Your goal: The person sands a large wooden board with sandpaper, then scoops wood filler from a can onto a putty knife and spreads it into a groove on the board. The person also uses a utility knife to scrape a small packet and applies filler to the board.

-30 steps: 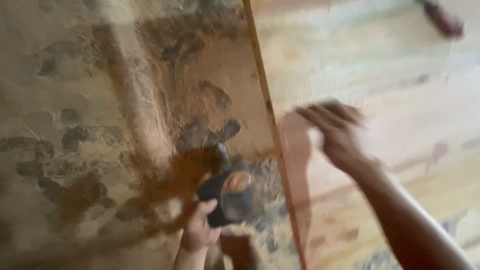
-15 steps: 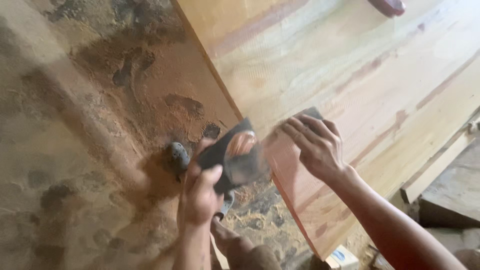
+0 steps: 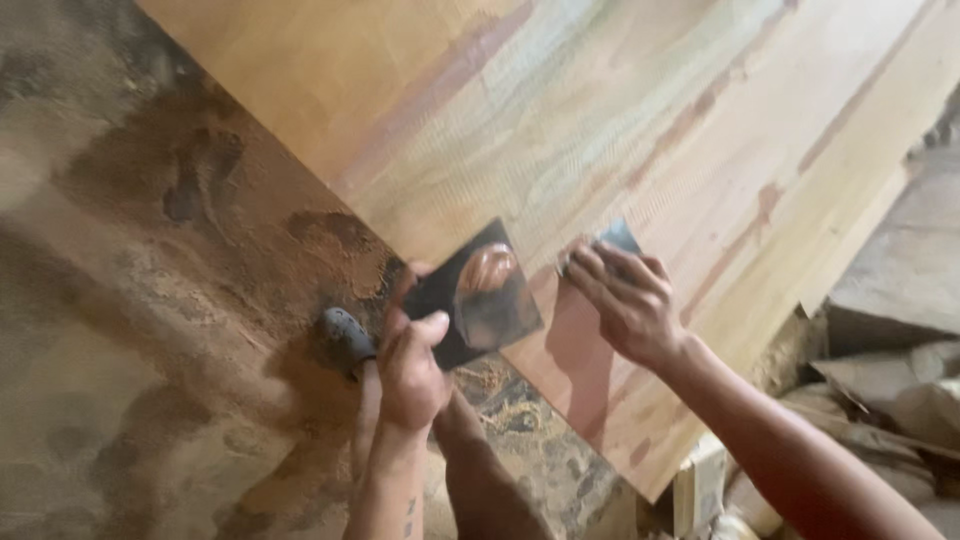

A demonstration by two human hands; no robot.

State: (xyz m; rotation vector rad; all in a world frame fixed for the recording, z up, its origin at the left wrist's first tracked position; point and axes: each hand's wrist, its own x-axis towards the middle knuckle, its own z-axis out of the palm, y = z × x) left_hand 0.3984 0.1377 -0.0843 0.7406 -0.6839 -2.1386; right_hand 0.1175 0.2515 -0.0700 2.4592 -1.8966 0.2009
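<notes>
My left hand (image 3: 412, 362) grips a flat dark metal plate (image 3: 480, 295) by its lower left corner; a blob of brown paste sits on the plate's face. It hovers at the near edge of a large pale wooden board (image 3: 600, 130). My right hand (image 3: 625, 300) presses a small dark blade (image 3: 617, 237) flat onto the board, just right of the plate. My foot in a grey shoe (image 3: 347, 337) rests on the floor under my left hand.
The floor (image 3: 130, 330) at left is covered in brown sawdust with dark patches. Rough timber offcuts (image 3: 890, 340) lie past the board's right edge. A pale wooden block (image 3: 700, 485) stands under the board's near corner.
The view has swung so the board fills more of the frame. My left hand has raised the plate toward the board's edge. My right hand has settled on the board with the blade.
</notes>
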